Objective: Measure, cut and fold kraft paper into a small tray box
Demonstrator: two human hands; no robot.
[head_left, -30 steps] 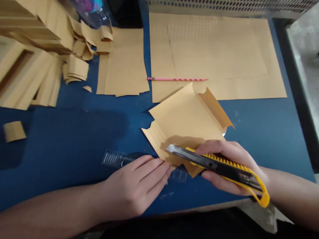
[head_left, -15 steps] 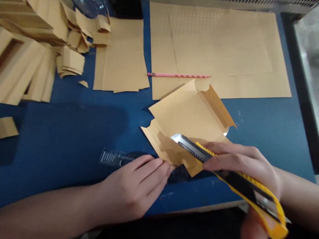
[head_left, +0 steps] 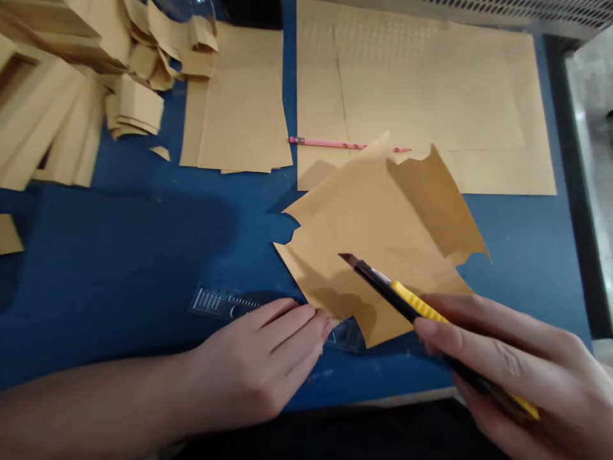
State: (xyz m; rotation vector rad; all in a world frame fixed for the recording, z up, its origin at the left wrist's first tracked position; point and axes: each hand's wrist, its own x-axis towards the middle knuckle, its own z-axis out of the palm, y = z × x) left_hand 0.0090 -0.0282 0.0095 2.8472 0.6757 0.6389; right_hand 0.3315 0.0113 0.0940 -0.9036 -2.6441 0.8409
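My right hand (head_left: 522,370) is closed around a yellow and black utility knife (head_left: 387,291), its blade pointing up and left above a notched brown paper piece (head_left: 354,223). This piece has creased flaps, and its right flap (head_left: 435,198) stands raised. At the lower left edge of the paper, the fingers of my left hand (head_left: 278,358) are pressed together on it; the thumb is hidden. A clear plastic ruler (head_left: 211,301) lies partly under my left hand and the paper.
A pink pencil (head_left: 325,142) lies across a large brown sheet (head_left: 431,83) at the back. Stacked brown sheets (head_left: 244,102) and a heap of folded paper pieces (head_left: 62,121) occupy the left. A dark object (head_left: 253,11) stands behind the stack. The table (head_left: 129,255) is blue.
My right hand and the knife have moved right and the knife has turned in the hand. The paper's right side has spread outward and lifted. My left hand stays in place.
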